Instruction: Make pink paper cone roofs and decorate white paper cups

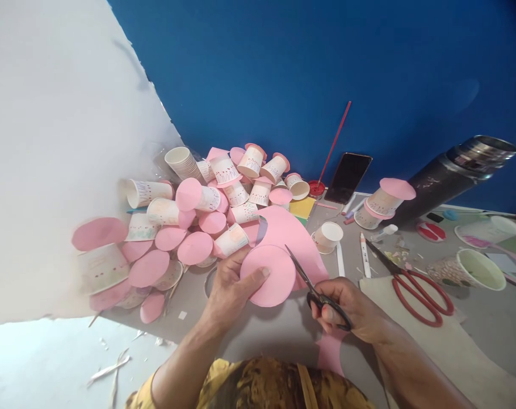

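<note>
My left hand (231, 289) pinches a round pink paper disc (275, 278), thumb on top and fingers underneath. In my right hand (349, 307) are black-handled scissors (302, 264), fingers through the loops. Their blades point up and left beside the disc's right edge; whether they touch it I cannot tell. Behind the disc lies a larger pink paper sheet (292, 230) with a curved cut-out edge. A pink paper scrap (332, 349) rests below my right hand.
Many pink-topped paper cups (236, 193) are heaped at the left. To the right are red-handled scissors (423, 295) on a cloth (470, 352), a marker (365, 255), a black flask (440, 182) and a patterned cup (466, 270). A phone (349, 177) leans on the blue wall.
</note>
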Demonstrator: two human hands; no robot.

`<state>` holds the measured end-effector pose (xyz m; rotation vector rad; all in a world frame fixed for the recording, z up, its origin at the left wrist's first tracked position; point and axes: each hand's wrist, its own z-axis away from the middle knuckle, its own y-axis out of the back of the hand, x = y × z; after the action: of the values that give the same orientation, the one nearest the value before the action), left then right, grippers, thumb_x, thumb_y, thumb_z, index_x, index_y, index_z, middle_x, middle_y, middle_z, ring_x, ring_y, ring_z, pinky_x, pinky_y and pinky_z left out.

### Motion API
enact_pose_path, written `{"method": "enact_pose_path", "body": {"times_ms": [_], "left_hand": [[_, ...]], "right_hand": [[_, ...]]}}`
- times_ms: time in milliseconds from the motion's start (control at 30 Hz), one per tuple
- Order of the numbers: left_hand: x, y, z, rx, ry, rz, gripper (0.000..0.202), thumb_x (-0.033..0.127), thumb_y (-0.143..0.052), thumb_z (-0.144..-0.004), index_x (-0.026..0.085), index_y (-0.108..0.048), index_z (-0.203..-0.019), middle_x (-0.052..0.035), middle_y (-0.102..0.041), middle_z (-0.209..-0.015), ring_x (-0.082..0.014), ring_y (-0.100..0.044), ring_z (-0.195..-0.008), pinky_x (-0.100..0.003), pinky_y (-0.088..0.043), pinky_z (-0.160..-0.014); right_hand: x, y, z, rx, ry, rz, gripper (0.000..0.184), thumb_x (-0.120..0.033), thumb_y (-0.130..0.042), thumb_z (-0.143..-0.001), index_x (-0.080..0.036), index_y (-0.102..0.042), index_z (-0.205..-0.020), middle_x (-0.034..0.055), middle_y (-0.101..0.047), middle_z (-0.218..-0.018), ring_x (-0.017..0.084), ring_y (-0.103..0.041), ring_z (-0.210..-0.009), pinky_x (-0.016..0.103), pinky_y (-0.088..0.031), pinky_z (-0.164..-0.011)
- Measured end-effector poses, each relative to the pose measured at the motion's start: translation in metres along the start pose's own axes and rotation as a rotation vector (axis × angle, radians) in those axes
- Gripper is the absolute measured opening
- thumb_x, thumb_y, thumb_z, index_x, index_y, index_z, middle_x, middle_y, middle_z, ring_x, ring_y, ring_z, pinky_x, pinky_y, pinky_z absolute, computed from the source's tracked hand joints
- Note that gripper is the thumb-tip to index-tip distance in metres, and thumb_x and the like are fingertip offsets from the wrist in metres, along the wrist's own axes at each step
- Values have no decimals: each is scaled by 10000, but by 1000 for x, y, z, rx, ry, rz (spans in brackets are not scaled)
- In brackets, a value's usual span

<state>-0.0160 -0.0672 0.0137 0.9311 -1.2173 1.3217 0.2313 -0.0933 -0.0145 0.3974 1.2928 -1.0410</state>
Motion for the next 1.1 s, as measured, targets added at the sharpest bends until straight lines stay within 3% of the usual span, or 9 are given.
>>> {"method": "enact_pose_path", "body": {"times_ms": [333, 1100], "left_hand": [[-4, 1, -2, -25, 23, -1, 362, 376, -831, -764, 162, -792, -1054, -57, -755, -856, -181, -643, -744, -270, -530, -665], [8, -5, -1, -17, 49, -25, 266, 349, -826, -735, 153, -782, -910, -42, -729, -805, -171, -613, -702, -259, -511, -637]], "right_hand": [[-5, -2, -1, 5, -3, -26, 588, -699, -828, -664, -143, -651, -738, -18, -553, -569, 92, -454, -484, 244, -439, -501], [-5, -1, -1, 39, -31, 33, 588, -706, -821, -660, -150, -646, -733, -13, -559, -559, 97, -450, -495, 245, -423, -502]]}}
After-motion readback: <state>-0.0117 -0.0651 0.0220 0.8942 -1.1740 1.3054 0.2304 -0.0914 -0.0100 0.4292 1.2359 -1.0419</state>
